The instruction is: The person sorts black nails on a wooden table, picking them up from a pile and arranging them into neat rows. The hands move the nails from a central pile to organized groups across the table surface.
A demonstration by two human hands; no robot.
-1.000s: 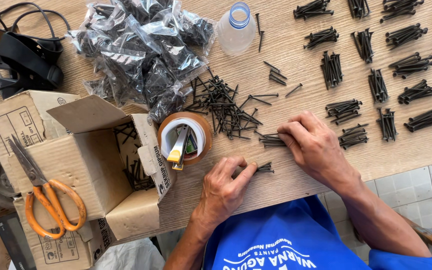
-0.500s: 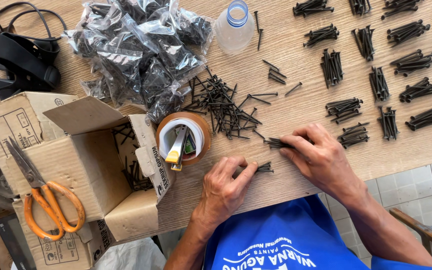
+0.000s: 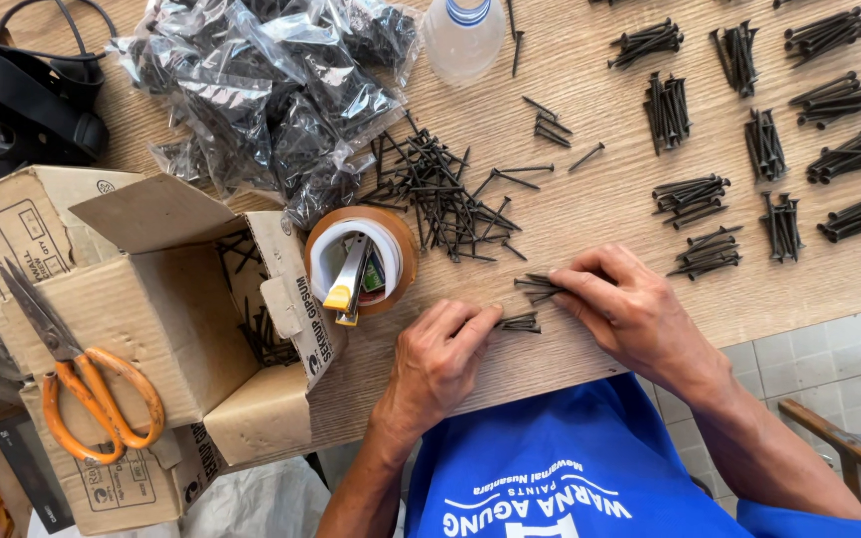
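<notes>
1. The left hand [image 3: 438, 361] rests on the near edge of the wooden counter [image 3: 600, 214], its grip narrow, fingertips pinching a small bunch of black screws [image 3: 520, 322].
2. Just beside it, the right hand [image 3: 630, 311] lies flat-fingered on the counter, its grip closed lightly on a second small bunch of screws [image 3: 535, 287] that pokes out to the left of the fingers.
3. Left of the hands stands a roll of brown tape [image 3: 361, 261] with a yellow-tipped tool lying across its core; it touches an open cardboard box [image 3: 166, 299] holding more screws.
4. Orange-handled scissors [image 3: 77, 369] lie on a box flap at the far left.
5. Beyond the hands sprawls a loose pile of screws [image 3: 440, 189].
6. To the right, sorted screw bundles [image 3: 764, 139] lie in rows, apart from one another.
7. Farthest off are a heap of clear bags of screws [image 3: 261, 90], a plastic bottle [image 3: 462, 35] and a black strap [image 3: 37, 95].
</notes>
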